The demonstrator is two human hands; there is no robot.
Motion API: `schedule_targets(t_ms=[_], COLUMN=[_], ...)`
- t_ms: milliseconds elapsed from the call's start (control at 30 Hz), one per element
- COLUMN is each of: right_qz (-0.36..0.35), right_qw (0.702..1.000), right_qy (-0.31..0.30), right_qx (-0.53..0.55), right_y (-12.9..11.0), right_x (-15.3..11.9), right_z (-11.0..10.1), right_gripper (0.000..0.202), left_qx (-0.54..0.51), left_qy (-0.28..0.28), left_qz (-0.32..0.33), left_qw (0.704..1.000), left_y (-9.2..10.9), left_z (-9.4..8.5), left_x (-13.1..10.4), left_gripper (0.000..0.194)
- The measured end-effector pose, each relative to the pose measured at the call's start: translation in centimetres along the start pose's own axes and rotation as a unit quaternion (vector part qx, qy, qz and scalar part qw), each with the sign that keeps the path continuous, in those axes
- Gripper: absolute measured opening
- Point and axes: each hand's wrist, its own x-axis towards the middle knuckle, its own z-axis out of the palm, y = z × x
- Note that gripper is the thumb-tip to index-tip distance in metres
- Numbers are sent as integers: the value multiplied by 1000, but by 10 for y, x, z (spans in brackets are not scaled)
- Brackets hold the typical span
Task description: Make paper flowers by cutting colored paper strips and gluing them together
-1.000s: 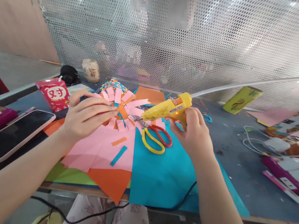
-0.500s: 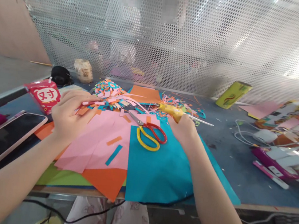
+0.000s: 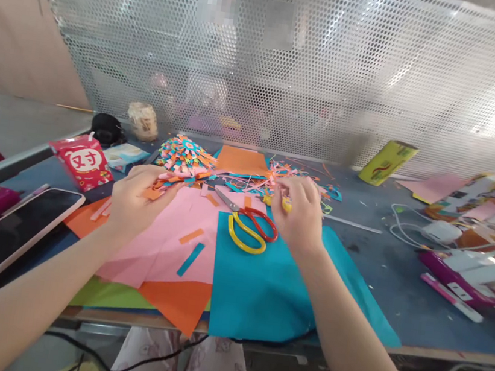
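My left hand [image 3: 139,198] is closed on a small bunch of pink and orange paper strips [image 3: 168,180], just above the pink sheets [image 3: 173,230]. My right hand [image 3: 299,212] hovers at the upper edge of the blue sheet [image 3: 260,297], fingertips pinched; what they hold, if anything, is too small to make out. Under its fingers lies a yellow glue gun [image 3: 286,205], partly hidden, with a clear glue stick [image 3: 356,225] poking out to the right. Between the hands, scissors [image 3: 246,246] with one yellow and one red handle rest on the paper.
A multicoloured fringed paper ball [image 3: 185,154] sits behind my left hand, near an orange sheet [image 3: 242,162] and paper scraps [image 3: 286,171]. A phone [image 3: 14,228] and red packet [image 3: 84,161] are left. Rightward stand a yellow-green tube [image 3: 387,162] and purple power strip [image 3: 454,279].
My right hand has let go of the glue gun, which now lies on the table, and its fingers are pinched above it. My left hand has moved slightly right, still holding the paper strips.
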Motion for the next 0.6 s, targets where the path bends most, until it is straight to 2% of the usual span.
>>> schedule_targets(t_ms=[67,100,167,367,500,600], right_qz=[-140,-188,-227,-197,-179,-171], right_qw=[986,975,967,971,969,966], right_qy=[73,81,70,6,3,12], right_qx=[60,81,97,136,171,194], right_y=[-17,-24,-36,-44,-43,-45], right_x=[-3,-5,-10,-15,-14,-14], right_z=[-4,-5,-3,3,1,-1], right_gripper=[24,31,42,59,64,66], left_qx=[5,4,-6,-58,-84,-70], left_qy=[-15,-18,-22,-20,-38,-27], left_qz=[-13,-17,-11,58,129,180], left_qw=[1000,1000,1000,996,987,981], left_y=[3,4,8,15,16,15], left_z=[1,2,2,2,-1,-4], left_x=[-1,-1,-1,1,3,3], left_gripper=[12,12,11,13,19,20])
